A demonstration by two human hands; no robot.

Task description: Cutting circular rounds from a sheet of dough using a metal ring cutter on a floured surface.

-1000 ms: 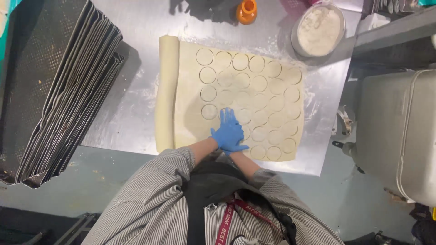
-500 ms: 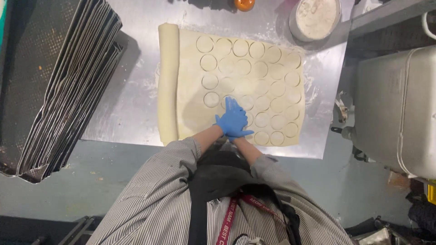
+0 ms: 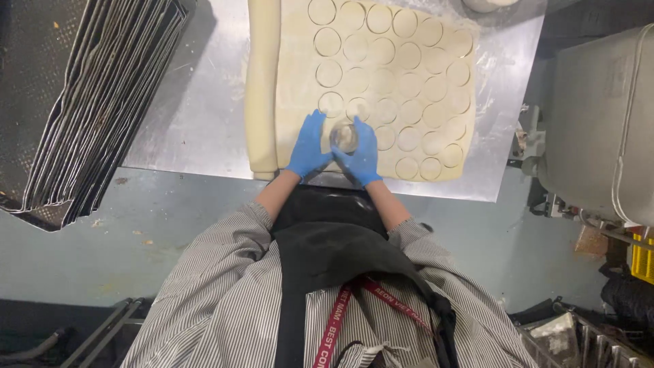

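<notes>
I am pressing a round cutter (image 3: 345, 137) down into the dough (image 3: 381, 82). The cutter is sitting between my two hands, near the edge of the dough that is closest to me. My left hand (image 3: 308, 146) is lying flat on the dough just beside the cutter, with its fingers together and curling against the cutter's side. My right hand (image 3: 361, 153) is cupping the other side, fingers bent around the rim. Both hands are wearing blue gloves. Past my fingertips, many round circles (image 3: 381, 51) are showing, cut in rows. To the left of my left hand, the dough is rolling up into a long roll (image 3: 262, 82). All of it is lying on a shiny metal table (image 3: 197, 102). Far out to the left, a stack of dark trays (image 3: 75, 95) is leaning.
</notes>
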